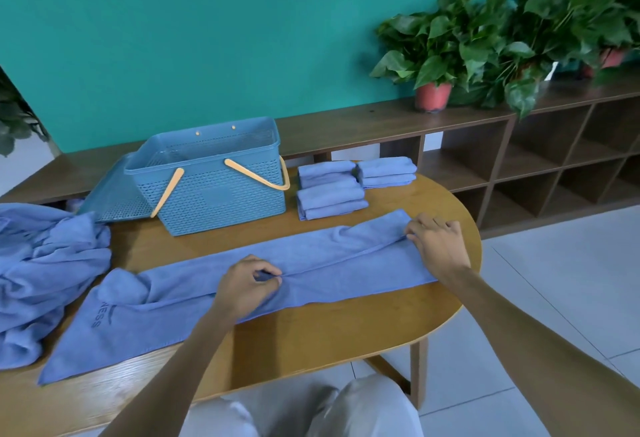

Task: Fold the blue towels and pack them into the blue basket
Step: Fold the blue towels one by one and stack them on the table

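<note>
A long blue towel (329, 256) lies stretched across the wooden table (311, 343), folded lengthwise with its left end bunched. My left hand (247, 284) pinches the folded edge near the towel's middle. At the right end, my right hand (438, 242) pinches that same edge. The blue basket (221, 190) with orange handles stands behind the towel, with nothing seen inside it. Several folded blue towels (329, 190) are stacked to the right of the basket. A heap of unfolded blue towels (45, 270) lies at the table's left end.
The basket's blue lid (110, 194) leans against its left side. Behind the table runs a low dark wooden shelf (519, 145) with potted plants (436, 55) on top. The table's rounded right edge is close to my right hand. My knees show below the front edge.
</note>
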